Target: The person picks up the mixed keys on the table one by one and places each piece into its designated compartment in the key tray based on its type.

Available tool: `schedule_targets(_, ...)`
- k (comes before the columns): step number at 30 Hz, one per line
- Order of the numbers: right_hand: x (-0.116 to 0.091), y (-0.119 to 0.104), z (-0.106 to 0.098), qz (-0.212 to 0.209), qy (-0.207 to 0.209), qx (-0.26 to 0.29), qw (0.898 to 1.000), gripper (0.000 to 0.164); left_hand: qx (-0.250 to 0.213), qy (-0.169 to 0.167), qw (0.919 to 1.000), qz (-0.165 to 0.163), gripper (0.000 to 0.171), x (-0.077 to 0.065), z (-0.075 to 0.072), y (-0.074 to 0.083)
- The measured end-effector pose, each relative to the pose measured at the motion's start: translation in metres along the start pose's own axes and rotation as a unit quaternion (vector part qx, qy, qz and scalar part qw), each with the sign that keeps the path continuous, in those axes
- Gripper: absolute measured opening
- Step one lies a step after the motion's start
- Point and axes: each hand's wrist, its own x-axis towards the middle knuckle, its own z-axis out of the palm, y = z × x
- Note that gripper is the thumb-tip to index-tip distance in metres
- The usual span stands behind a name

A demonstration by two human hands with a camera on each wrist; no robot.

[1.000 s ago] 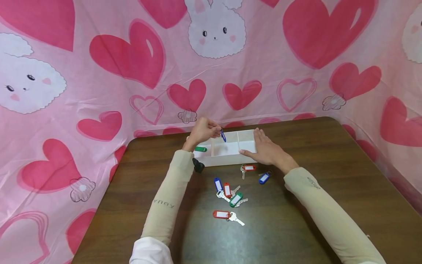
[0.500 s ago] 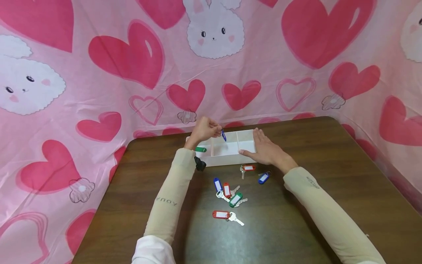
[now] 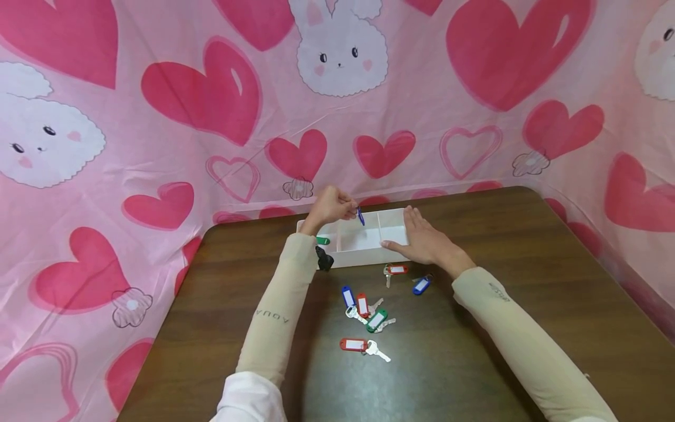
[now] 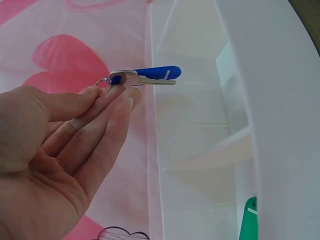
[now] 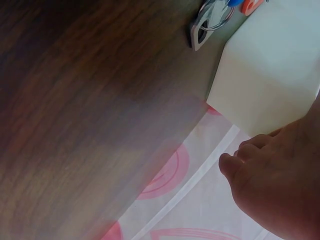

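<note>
In the head view, a white three-compartment box (image 3: 364,257) stands near the table's back edge. Over its middle compartment, my left hand (image 3: 333,206) pinches the metal ring of a blue-tagged key (image 4: 172,73) between thumb and fingers; tag and key stick out past the fingertips. A green key tag (image 3: 323,240) lies in the left compartment, partly hidden by the left wrist. My right hand (image 3: 428,239) rests on the box's right end, fingers straight along the wall and thumb over the front edge. The right wrist view shows only part of that hand against the white wall.
In front of the box lie keys with a red tag (image 3: 396,269) and a blue tag (image 3: 422,286). Nearer are blue (image 3: 348,296), red (image 3: 362,305) and green (image 3: 377,320) tags close together, then another red tag (image 3: 353,344). A patterned pink cloth (image 3: 385,153) hangs behind the table.
My left hand, with the blue-tagged key, has shifted slightly right over the middle compartment. The right hand stays on the box's end.
</note>
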Motion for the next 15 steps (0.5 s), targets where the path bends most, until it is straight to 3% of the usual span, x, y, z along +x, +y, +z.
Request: schedule_targets(15, -0.0005, -0.0011, -0.0001, -0.004, 0.005, 0.007, 1.000, 0.126, -0.009, -0.012, 0.9996, -0.023, 0.020, 0.0093, 0.0085, 0.0019)
